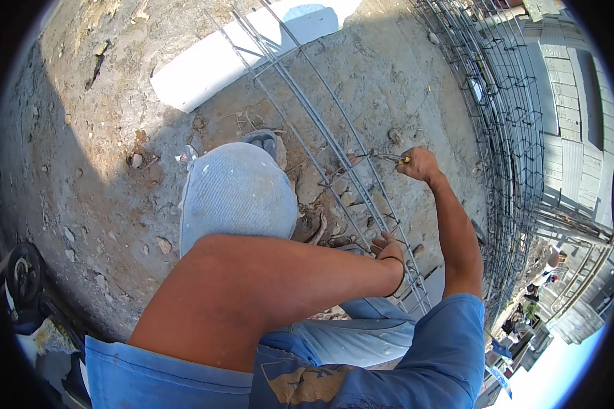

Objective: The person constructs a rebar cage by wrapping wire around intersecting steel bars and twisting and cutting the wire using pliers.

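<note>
Apparently reaching in beside a bent knee [239, 194], with the left hand [387, 248] at the near stretch of the rebar cage [348, 160], perhaps to keep it from shifting; partly hidden there, so impossible to tell whether closed on a rod or merely resting. Gripping pliers [394, 158] in the right hand [419, 164], with fingers curled together round the yellow-marked handles and tips brought to the cage's outer rod from the open side, probably to stay clear of the other arm; too small to make out whether clamped on anything. Running diagonally, from over a white block [198, 78] down past the knee towards the jeans [355, 337], and perhaps propped on that block for clearance above the dirt [109, 198]. Beyond the right forearm, stacked close together, more rebar cages [515, 129], likely gathered aside for working room
</note>
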### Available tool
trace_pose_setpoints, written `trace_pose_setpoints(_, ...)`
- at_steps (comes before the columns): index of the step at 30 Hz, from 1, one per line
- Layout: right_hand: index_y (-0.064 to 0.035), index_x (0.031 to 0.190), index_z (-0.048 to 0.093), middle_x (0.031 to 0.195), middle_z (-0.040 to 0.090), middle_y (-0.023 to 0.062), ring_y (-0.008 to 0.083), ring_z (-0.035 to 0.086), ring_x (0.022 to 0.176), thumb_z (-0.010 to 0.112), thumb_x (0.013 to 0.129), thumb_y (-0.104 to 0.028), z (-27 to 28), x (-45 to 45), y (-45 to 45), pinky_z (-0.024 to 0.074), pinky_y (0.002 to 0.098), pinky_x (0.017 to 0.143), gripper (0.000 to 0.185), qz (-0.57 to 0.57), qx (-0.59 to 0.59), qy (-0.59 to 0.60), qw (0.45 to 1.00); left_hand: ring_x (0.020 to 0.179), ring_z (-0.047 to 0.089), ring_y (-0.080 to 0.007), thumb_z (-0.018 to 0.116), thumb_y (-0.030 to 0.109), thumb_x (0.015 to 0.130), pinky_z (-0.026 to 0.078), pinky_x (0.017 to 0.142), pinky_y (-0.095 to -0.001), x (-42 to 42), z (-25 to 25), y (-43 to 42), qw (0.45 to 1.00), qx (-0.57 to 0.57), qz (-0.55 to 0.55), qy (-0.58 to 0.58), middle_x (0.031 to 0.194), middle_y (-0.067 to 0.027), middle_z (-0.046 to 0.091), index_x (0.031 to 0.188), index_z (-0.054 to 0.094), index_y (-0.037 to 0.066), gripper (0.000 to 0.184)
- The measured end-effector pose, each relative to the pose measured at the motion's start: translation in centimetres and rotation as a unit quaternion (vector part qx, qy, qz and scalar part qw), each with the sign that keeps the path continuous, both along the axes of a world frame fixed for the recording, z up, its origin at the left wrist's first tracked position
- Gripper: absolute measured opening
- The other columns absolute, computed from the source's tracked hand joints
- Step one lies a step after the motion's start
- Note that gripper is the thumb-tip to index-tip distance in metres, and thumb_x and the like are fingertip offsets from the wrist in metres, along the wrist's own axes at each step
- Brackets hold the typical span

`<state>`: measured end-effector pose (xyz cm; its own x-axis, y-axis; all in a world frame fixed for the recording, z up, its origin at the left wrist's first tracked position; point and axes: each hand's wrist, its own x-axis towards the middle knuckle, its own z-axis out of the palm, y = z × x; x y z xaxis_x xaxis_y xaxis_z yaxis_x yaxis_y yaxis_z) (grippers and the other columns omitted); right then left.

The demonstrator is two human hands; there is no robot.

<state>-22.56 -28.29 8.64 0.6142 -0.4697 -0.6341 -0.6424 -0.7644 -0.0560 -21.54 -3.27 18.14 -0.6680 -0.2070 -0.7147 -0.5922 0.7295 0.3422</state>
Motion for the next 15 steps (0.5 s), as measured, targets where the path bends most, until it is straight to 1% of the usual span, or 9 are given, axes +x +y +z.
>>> trace_pose_setpoints(1, -0.0072, 0.073, 0.073, 0.073, 0.069, 0.0168, 0.0387, 0.068, 0.075, 0.075, 0.071, -0.033, 0.1, -0.1, -0.5, 0.0533, 0.0474, 0.073, 0.026, 0.033, -0.011, -0.012, 0.999, 0.127, 0.059, -0.0414, 0.067, 0.036, 0.088, 0.033, 0.109, -0.0667, 0.1, 0.3, 0.0, 1.000, 0.001, 0.002, 0.003, 0.135, -0.0220, 0.065, 0.129, 0.068, 0.004, 0.052)
trace_pose_setpoints(2, -0.0072, 0.073, 0.073, 0.073, 0.069, 0.0168, 0.0387, 0.068, 0.075, 0.075, 0.071, -0.033, 0.2, 0.0, -1.2, 0.0533, 0.0474, 0.073, 0.026, 0.032, -0.011, -0.011, 0.999, 0.128, 0.059, -0.0414, 0.068, 0.036, 0.087, 0.033, 0.109, -0.0669, 0.2, 0.6, -0.1, 1.000, 0.003, 0.002, 0.007, 0.136, -0.0221, 0.064, 0.129, 0.068, 0.004, 0.053)
trace_pose_setpoints(4, -0.0092, 0.079, 0.073, 0.077, 0.070, 0.0172, 0.0400, 0.068, 0.081, 0.077, 0.077, -0.033, 1.6, 1.0, -2.5, 0.0525, 0.0504, 0.077, 0.024, 0.182, -0.012, -0.038, 0.982, 0.129, 0.058, -0.0416, 0.068, 0.037, 0.087, 0.032, 0.109, -0.0672, 0.3, 1.1, 0.0, 1.000, 0.007, 0.006, 0.007, 0.137, -0.0217, 0.064, 0.130, 0.068, 0.004, 0.053)
trace_pose_setpoints(5, -0.0092, 0.079, 0.073, 0.077, 0.070, 0.0172, 0.0400, 0.068, 0.081, 0.077, 0.077, -0.033, 2.1, 1.5, -2.8, 0.0525, 0.0504, 0.077, 0.024, 0.182, -0.013, -0.038, 0.983, 0.129, 0.058, -0.0418, 0.067, 0.037, 0.087, 0.031, 0.109, -0.0676, 0.4, 1.2, -0.1, 1.000, 0.010, 0.014, 0.004, 0.137, -0.0212, 0.063, 0.130, 0.067, 0.004, 0.054)
trace_pose_setpoints(7, -0.0096, 0.084, 0.073, 0.077, 0.069, 0.0176, 0.0407, 0.067, 0.083, 0.075, 0.083, -0.033, 2.7, 2.5, -3.1, 0.0508, 0.0517, 0.077, 0.024, 0.179, 0.011, 0.028, 0.983, 0.130, 0.057, -0.0419, 0.067, 0.038, 0.088, 0.031, 0.109, -0.0678, 0.5, 1.1, -0.4, 1.000, 0.014, 0.005, 0.007, 0.138, -0.0207, 0.063, 0.131, 0.067, 0.005, 0.055)
trace_pose_setpoints(11, -0.0096, 0.089, 0.073, 0.078, 0.069, 0.0180, 0.0407, 0.067, 0.084, 0.075, 0.085, -0.032, 2.8, 2.5, -3.7, 0.0506, 0.0514, 0.078, 0.023, 0.200, 0.041, 0.045, 0.978, 0.132, 0.056, -0.0416, 0.066, 0.041, 0.088, 0.030, 0.110, -0.0678, 0.8, 1.1, -1.0, 1.000, 0.026, 0.017, 0.003, 0.141, -0.0188, 0.061, 0.133, 0.066, 0.008, 0.056)
trace_pose_setpoints(13, -0.0107, 0.093, 0.072, 0.080, 0.070, 0.0182, 0.0411, 0.067, 0.085, 0.072, 0.087, -0.026, 2.7, 2.1, -3.6, 0.0508, 0.0506, 0.076, 0.016, 0.189, 0.044, 0.030, 0.981, 0.132, 0.056, -0.0409, 0.066, 0.042, 0.088, 0.029, 0.110, -0.0676, 0.9, 1.2, -1.2, 1.000, 0.021, 0.012, 0.006, 0.142, -0.0184, 0.061, 0.134, 0.066, 0.009, 0.057)
trace_pose_setpoints(14, -0.0107, 0.093, 0.072, 0.080, 0.070, 0.0182, 0.0411, 0.067, 0.085, 0.072, 0.087, -0.026, 2.7, 2.0, -3.7, 0.0508, 0.0506, 0.076, 0.016, 0.190, 0.043, 0.031, 0.980, 0.132, 0.056, -0.0402, 0.066, 0.043, 0.087, 0.029, 0.111, -0.0674, 1.0, 1.3, -1.2, 1.000, 0.015, 0.006, 0.006, 0.142, -0.0180, 0.061, 0.134, 0.066, 0.010, 0.057)
trace_pose_setpoints(15, -0.0096, 0.095, 0.072, 0.082, 0.071, 0.0174, 0.0407, 0.067, 0.085, 0.070, 0.087, -0.019, 2.8, 2.1, -3.6, 0.0512, 0.0493, 0.077, 0.013, 0.187, 0.051, 0.045, 0.980, 0.132, 0.056, -0.0402, 0.066, 0.043, 0.087, 0.029, 0.111, -0.0674, 1.0, 1.4, -1.3, 1.000, 0.015, 0.007, 0.007, 0.142, -0.0180, 0.061, 0.134, 0.066, 0.010, 0.057)
